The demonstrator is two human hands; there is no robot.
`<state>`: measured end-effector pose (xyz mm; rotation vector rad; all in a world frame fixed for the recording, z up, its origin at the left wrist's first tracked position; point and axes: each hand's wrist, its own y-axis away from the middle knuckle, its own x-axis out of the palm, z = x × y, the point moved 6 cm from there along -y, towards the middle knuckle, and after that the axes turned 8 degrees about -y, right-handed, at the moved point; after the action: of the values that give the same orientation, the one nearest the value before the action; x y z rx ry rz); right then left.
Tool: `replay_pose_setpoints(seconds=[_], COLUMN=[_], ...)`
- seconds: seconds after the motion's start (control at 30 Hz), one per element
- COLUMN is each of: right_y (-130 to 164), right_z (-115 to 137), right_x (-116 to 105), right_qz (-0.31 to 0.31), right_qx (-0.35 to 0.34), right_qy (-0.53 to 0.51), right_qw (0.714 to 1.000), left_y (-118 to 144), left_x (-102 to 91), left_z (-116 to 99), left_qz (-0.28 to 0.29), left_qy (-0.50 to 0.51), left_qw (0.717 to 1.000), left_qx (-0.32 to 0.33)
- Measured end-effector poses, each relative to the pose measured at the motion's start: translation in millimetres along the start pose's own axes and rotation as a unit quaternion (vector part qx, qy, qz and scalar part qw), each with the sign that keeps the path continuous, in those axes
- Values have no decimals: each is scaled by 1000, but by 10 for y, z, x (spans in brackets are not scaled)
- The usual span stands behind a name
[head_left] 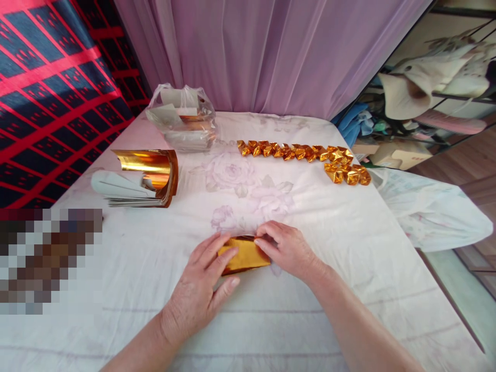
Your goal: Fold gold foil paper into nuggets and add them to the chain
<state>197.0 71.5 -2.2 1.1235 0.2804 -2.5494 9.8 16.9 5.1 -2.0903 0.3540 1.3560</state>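
Note:
A sheet of gold foil paper [248,256], folded into a small rectangle, lies on the tablecloth between my two hands. Over its left end rests my left hand [207,274], fingers stretched out and thumb apart at the near edge. My right hand [284,248] pinches the far right corner of the paper between thumb and fingers. Beyond them, a row of folded gold paper pieces [298,151] runs along the far right of the table, with a shorter row in front. Curled gold sheets [149,168] with pale backs stand in a stack at the left.
A clear plastic bag [182,121] with more paper sits at the far left of the table. Purple curtains [256,51] hang behind. Off the right edge are a white plastic bag [434,206] and a shelf with hats [437,77]. A blurred patch covers the left side.

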Motion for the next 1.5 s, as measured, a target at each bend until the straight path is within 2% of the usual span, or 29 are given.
replay_pose_setpoints(seconds=[0.1,0.23,0.37,0.5,0.6,0.7,0.83,1.0,1.17,1.37,1.5], right_y=[8,23,37,33,30,28,23,21,19,19,22], right_z=[25,91,33,-30,-55,-70,-97,-136,-146,-148,-134], right_x=[14,32,70,115,157,176,199,200,191,195,212], right_qz=[8,-6,-32,-26,13,20,-6,-38,-48,-40,2], right_qx=[9,-7,30,77,126,147,138,129,127,131,137], right_qy=[-72,-151,-249,-367,-412,-445,-461,-449,-456,-458,-449], right_qw=[997,988,967,927,902,883,876,883,880,878,883], left_y=[-11,-13,5,-4,-13,-16,-6,22,-5,-18,-12], left_x=[-32,8,-16,-49,-58,-47,-32,-23,-46,-63,-78], left_z=[134,224,282,277,268,261,263,328,329,339,355], left_qz=[-42,-54,-84,-95,-97,-93,-91,-78,-74,-86,-97], left_qy=[23,32,22,42,52,63,67,63,85,117,135], left_qw=[995,990,983,981,982,983,984,976,973,965,961], left_qx=[-82,-123,-163,-164,-155,-143,-140,-191,-199,-218,-223])
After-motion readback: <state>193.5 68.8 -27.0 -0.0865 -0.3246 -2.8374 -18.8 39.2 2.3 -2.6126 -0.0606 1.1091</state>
